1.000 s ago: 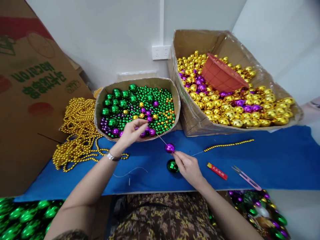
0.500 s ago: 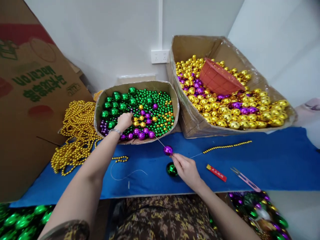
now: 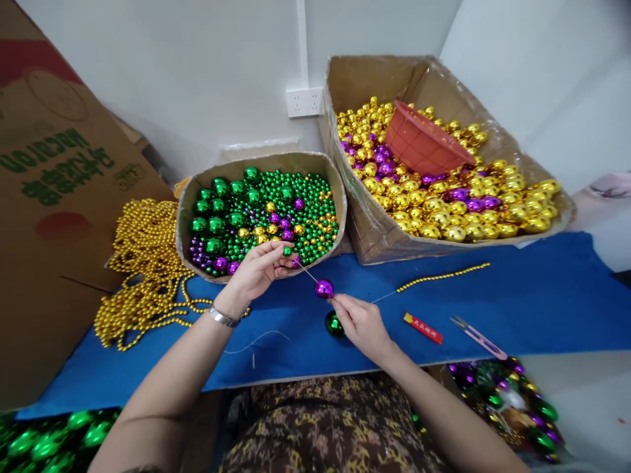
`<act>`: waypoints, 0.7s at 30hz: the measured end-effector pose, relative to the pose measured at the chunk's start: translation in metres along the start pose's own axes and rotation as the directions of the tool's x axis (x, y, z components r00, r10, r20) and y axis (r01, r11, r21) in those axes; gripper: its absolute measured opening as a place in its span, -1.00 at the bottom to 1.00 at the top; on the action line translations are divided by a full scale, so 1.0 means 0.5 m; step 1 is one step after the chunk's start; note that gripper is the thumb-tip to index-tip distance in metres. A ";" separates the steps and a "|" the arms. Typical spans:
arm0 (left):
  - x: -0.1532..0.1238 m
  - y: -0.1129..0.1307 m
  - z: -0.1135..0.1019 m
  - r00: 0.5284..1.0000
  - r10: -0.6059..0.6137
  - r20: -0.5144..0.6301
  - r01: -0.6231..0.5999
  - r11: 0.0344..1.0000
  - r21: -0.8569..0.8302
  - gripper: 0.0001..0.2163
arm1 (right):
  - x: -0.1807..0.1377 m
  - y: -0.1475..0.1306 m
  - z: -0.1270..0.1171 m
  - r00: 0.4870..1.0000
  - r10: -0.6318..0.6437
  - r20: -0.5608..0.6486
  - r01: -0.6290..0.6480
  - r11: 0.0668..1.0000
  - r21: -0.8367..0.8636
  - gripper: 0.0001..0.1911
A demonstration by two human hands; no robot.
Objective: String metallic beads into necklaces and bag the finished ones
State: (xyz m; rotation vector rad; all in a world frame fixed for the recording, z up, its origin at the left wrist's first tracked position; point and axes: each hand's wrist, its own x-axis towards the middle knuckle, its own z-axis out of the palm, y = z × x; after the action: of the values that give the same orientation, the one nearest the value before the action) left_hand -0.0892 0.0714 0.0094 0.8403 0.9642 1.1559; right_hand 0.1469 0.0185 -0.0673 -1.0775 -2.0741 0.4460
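Observation:
My left hand [image 3: 259, 270] is over the front rim of the smaller bead box [image 3: 183, 226], pinching a small green bead [image 3: 287, 251] between thumb and fingertips. My right hand [image 3: 363, 325] grips a thin needle just under a large purple bead [image 3: 324, 288] threaded on it. The needle's bare length [image 3: 307, 274] slants up and left toward the green bead. Whether its tip meets the bead I cannot tell. A large green bead [image 3: 334, 323] hangs or lies under my right fingers, partly covered. A string of small gold beads [image 3: 444, 277] trails to the right on a thread.
A bigger box [image 3: 367, 236] of gold and purple beads, with a red basket [image 3: 426, 141] in it, stands right. Gold bead strands [image 3: 142, 263] heap at left beside a tall carton [image 3: 59, 276]. A red packet [image 3: 422, 328] and pink thread snips [image 3: 480, 339] lie on the blue cloth [image 3: 532, 302].
My left hand has come out of the bead box toward the needle, now with a small green bead in its fingers. My right hand still holds the needle, and the view has shifted slightly.

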 end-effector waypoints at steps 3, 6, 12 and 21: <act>0.000 -0.013 0.001 1.000 -0.016 0.019 0.016 1.000 -0.022 -0.79 | -0.001 0.002 0.000 1.000 0.002 0.001 -0.002 1.000 -0.013 -0.69; -0.003 -0.020 0.003 1.000 -0.027 0.009 0.028 0.999 -0.043 -0.78 | -0.002 0.003 0.001 1.000 0.001 0.007 -0.001 1.000 -0.020 -0.70; -0.007 -0.023 0.009 0.999 -0.040 0.007 0.040 0.996 -0.078 -0.77 | -0.002 0.003 0.002 1.000 0.009 0.016 -0.009 1.000 -0.022 -0.68; -0.009 -0.026 0.009 1.000 -0.004 0.030 0.006 0.996 -0.090 -0.76 | -0.004 0.005 0.000 1.000 0.006 0.006 -0.005 1.000 -0.015 -0.68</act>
State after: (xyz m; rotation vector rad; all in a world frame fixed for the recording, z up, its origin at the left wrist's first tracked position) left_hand -0.0810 0.0643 0.0001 0.7801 0.8832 1.1709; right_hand 0.1490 0.0187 -0.0698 -1.0920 -2.0829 0.4377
